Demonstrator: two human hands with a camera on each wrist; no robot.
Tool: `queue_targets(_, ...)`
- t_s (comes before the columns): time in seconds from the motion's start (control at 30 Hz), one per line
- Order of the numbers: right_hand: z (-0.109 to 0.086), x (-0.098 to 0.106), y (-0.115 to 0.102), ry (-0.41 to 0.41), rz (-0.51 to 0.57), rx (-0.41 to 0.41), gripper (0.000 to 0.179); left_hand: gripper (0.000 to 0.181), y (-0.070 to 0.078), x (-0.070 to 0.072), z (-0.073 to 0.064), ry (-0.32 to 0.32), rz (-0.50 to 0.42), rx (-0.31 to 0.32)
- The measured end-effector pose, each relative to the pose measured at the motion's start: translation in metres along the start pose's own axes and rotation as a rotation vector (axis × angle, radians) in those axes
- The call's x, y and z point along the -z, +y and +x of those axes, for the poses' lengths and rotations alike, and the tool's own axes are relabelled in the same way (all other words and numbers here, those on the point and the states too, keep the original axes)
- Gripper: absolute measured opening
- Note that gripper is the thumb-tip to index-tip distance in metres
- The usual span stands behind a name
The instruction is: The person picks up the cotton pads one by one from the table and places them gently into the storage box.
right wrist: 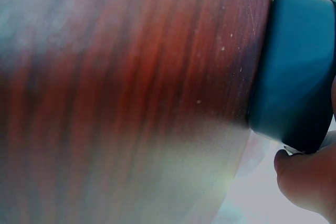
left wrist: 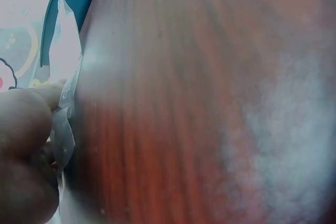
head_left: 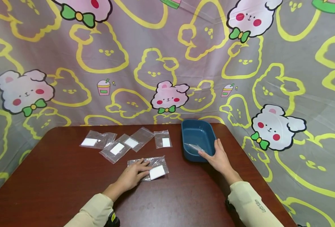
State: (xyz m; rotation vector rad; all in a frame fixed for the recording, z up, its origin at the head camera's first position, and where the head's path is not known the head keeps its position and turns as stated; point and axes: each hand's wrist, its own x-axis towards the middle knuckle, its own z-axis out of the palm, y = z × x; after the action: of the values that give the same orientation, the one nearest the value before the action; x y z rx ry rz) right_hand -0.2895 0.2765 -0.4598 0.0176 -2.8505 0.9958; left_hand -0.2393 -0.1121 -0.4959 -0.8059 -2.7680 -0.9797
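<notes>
My left hand (head_left: 131, 174) rests on a clear zip bag (head_left: 158, 161) with a white card in it, fingers spread over its left part. In the left wrist view, the fingertips (left wrist: 26, 129) lie along the bag's crinkled plastic edge. My right hand (head_left: 219, 159) is at the near right corner of a blue bin (head_left: 197, 157). Its thumb is by the near rim, its fingers extended along the right side. Inside the bin, another clear bag (head_left: 194, 147) has one end right at the thumb. The right wrist view shows the thumb (right wrist: 299, 177) beside the bin wall (right wrist: 294, 61).
Several more clear bags with white cards lie farther back: one at the left (head_left: 95, 140), two overlapping near the middle (head_left: 114, 153), and one just left of the bin (head_left: 162, 140). A patterned curtain (head_left: 133, 72) hangs behind the brown table (head_left: 71, 189).
</notes>
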Motion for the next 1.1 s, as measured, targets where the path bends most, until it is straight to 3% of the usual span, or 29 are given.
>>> queue_targets(0.3,0.000,0.001,0.001,0.003,-0.002,0.009,0.120,0.025,0.000,0.000,0.003,0.054,-0.081,-0.032)
queue_targets(0.73,0.000,0.002,0.000,0.004,0.009,0.022,0.119,0.027,0.004,0.009,0.009,0.258,-0.145,-0.126)
queue_targets(0.9,0.000,0.002,0.000,0.002,0.007,0.023,0.119,0.026,0.007,0.018,0.010,0.267,-0.155,-0.135)
queue_targets(1.1,-0.002,0.002,0.000,-0.001,0.012,0.018,0.119,0.026,0.008,0.029,0.011,0.273,-0.153,-0.091)
